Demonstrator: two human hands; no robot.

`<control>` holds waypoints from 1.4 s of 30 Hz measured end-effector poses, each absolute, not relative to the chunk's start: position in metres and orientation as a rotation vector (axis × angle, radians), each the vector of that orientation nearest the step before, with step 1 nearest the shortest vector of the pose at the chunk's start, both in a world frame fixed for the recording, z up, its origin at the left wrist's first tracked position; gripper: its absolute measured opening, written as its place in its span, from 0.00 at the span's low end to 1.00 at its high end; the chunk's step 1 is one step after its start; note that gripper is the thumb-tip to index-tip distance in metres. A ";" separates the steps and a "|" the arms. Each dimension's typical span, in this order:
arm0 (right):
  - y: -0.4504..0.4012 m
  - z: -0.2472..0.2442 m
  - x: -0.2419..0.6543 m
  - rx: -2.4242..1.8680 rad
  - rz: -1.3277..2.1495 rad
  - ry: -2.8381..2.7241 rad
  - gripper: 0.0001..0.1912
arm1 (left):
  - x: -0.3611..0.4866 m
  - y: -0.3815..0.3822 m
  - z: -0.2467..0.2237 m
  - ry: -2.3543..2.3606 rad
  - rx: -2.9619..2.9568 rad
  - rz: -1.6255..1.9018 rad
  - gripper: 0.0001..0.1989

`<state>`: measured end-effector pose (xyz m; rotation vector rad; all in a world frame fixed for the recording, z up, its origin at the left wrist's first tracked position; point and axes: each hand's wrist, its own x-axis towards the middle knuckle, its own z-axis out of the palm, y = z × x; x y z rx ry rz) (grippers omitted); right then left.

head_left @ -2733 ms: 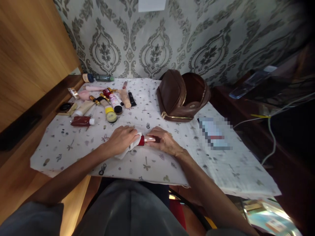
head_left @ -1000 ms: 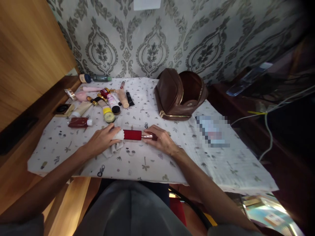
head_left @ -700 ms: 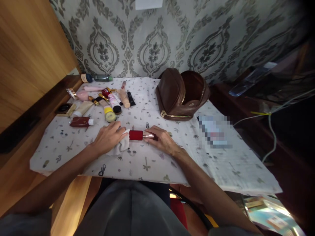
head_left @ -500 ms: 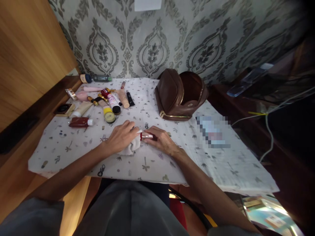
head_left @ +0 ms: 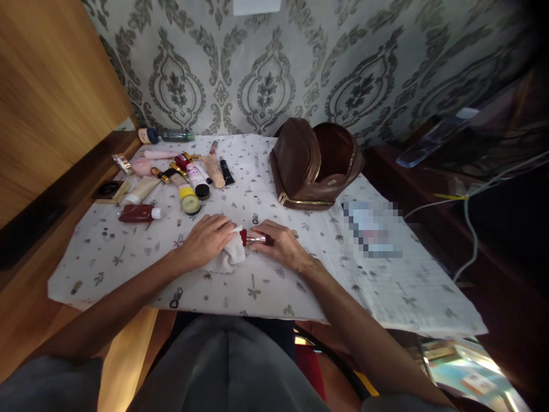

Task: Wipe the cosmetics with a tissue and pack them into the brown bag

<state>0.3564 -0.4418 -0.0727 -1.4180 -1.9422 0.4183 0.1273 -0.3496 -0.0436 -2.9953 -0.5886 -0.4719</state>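
My right hand point(head_left: 281, 243) is closed around a lipstick point(head_left: 256, 237) with a shiny metallic middle and a dark base partly hidden by my fingers. Its red end points left, toward the white cloth point(head_left: 229, 256). The cloth is bunched in my left hand point(head_left: 208, 237), whose fingers are closed on it just left of the red end. Both hands are low over the patterned tablecloth point(head_left: 253, 292), near the front of the table.
Makeup items cluster at the left, among them a yellow-banded jar point(head_left: 190, 201), a dark red bottle point(head_left: 135, 213) and a beige tube point(head_left: 213, 171). An open brown bag point(head_left: 295, 166) stands at the back. A blurred-out flat item point(head_left: 373, 229) lies right.
My left hand has shifted slightly left, away from the lipstick's red end, which shows a little more. My right hand stays in place with the lipstick.
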 end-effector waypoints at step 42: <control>-0.438 -0.059 0.307 -1.609 -0.010 -2.366 0.29 | 0.082 -0.344 -0.045 -1.167 -3.261 -0.688 0.20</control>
